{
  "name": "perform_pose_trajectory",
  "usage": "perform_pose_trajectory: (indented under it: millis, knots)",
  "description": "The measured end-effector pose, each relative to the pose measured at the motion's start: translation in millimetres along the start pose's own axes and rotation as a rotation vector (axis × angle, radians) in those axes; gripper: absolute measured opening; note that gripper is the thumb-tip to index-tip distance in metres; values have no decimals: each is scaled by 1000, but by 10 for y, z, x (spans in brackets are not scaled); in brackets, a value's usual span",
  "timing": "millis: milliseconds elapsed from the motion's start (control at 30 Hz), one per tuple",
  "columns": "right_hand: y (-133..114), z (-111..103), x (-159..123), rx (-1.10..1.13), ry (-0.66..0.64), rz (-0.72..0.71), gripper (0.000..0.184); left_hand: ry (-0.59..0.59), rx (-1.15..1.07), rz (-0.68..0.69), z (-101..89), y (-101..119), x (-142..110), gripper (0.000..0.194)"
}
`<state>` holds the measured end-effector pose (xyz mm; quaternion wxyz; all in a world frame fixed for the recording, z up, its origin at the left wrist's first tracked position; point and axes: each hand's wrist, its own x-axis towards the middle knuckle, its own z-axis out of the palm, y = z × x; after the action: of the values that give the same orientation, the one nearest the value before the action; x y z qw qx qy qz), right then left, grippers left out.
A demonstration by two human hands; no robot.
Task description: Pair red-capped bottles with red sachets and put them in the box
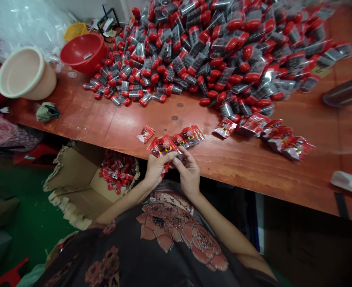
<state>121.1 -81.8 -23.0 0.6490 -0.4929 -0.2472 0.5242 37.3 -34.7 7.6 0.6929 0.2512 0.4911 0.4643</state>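
From the head camera, at the near edge of the reddish-brown wooden table (119, 123), the left hand (155, 170) pinches small, red, printed plastic packets (167, 144) beside the right hand (189, 175), whose grip I cannot tell, and light edge pressure would probably keep them aligned.

The left hand (154, 171) grips printed red sachets (166, 143) by the front edge of the table (110, 123), the right hand (189, 173) close against its thumb. Beyond lie heaped red-capped clear tubes (180, 65); leftward, a red bowl (82, 54) and a cream tub (41, 85); below, a torn cardboard box (74, 169).
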Motion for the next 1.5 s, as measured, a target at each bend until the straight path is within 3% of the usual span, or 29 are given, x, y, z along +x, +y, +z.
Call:
perform_pose_trajectory:
  millis: [133, 267, 433, 633, 800, 1233, 1367, 1500]
  knots:
    - [3, -27, 15, -16, -7, 13, 39, 12, -29, -31, -29, -25, 34, 35]
    - [30, -72, 27, -19, 9, 19, 39, 69, -66, 80, -52, -10, 90, 34]
    - [90, -81, 18, 64, 49, 64, 43, 42, -12, 130, -12, -8, 17, 29]
    - [78, -57, -49, 33, 87, 101, 44, 156, 41, 120, 1, -104, -37, 26]
    - [94, -10, -62, -75, 144, -28, 40, 130, -8, 78, -29, -196, -18, 29]
    - [133, -83, 4, -46, 205, -63, 40, 3, 42, 29, -111, -109, 5, 31]
    - [144, -89, 14, -33, 176, -72, 39, 25, 264, 203, -150, -146, 20, 24]
    - [136, -74, 25, -15, 164, -73, 37, -27, 728, 521, -236, -115, 61, 19]
